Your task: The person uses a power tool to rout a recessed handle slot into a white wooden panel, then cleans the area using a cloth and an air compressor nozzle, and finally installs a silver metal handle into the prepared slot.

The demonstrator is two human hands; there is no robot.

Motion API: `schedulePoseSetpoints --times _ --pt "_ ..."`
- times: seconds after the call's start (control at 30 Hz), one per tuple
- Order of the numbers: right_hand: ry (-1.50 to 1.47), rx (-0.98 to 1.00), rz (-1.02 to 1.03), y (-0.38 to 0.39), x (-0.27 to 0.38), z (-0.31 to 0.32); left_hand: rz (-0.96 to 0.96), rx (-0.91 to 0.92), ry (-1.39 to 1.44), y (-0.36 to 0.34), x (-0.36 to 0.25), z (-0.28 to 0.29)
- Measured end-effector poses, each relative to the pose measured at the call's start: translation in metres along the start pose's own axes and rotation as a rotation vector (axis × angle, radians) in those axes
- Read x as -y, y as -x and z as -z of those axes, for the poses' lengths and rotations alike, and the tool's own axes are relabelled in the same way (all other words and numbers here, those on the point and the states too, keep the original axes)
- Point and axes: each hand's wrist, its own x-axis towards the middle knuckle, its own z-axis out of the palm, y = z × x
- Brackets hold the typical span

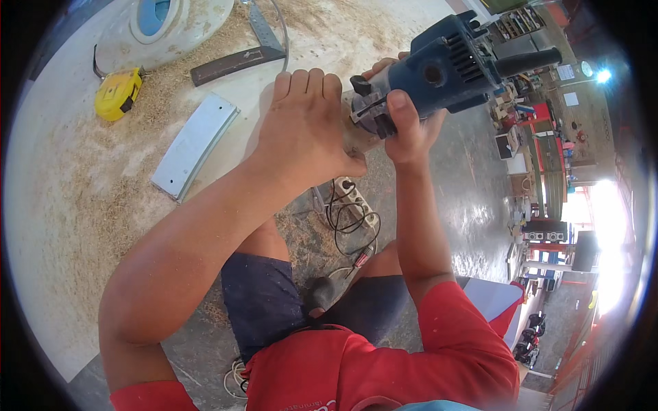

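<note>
I hold a dark blue power router (442, 65) in my right hand (408, 123), thumb across its near side, its base low against a pale board (363, 144) at the worktop's edge. My left hand (301, 123) grips that board just left of the router, fingers over it and thumb at the edge; much of the board is hidden beneath. A white curved plate with small holes (195, 144) lies left of my left hand. Beyond are a yellow tape measure (113, 99) and a try square (233, 65).
Sawdust covers the pale worktop (82, 226), which holds a white oval-holed piece (178, 31). Below its edge lie a power strip (363, 212) and tangled black cords (343, 226) on the concrete floor (473, 185). Cluttered shelves (541, 144) line the right side.
</note>
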Motion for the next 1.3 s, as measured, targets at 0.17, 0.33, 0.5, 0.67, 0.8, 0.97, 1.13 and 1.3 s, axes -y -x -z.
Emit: schedulePoseSetpoints --times 0.17,0.33,0.5,0.67,0.8,0.97,1.13,1.3 --pt "-0.047 -0.046 -0.012 0.0079 0.0045 0.0017 -0.011 -0.010 -0.092 0.0042 -0.0054 -0.0040" --pt "-0.031 -0.038 0.000 0.0061 0.0045 0.0032 -0.022 -0.046 -0.021 0.0021 -0.0068 -0.0024" --pt "-0.029 -0.046 0.012 0.0059 0.0035 0.0042 -0.018 0.012 -0.039 0.0018 -0.0068 -0.0010" --pt "-0.027 -0.061 0.018 0.0061 0.0048 0.0026 -0.020 -0.019 -0.047 0.0026 -0.0063 -0.0028" --pt "-0.017 -0.062 0.006 0.0063 0.0035 0.0016 -0.021 -0.023 -0.037 0.0018 -0.0053 -0.0030" --pt "-0.011 -0.057 0.037 0.0059 0.0051 0.0030 -0.016 0.003 -0.028 0.0030 -0.0073 -0.0002" --pt "-0.027 -0.060 0.009 0.0065 0.0047 0.0019 -0.014 0.003 -0.029 0.0021 -0.0070 -0.0004" --pt "-0.027 -0.080 0.019 0.0061 0.0037 0.0024 -0.025 0.007 -0.045 0.0019 -0.0077 -0.0001"
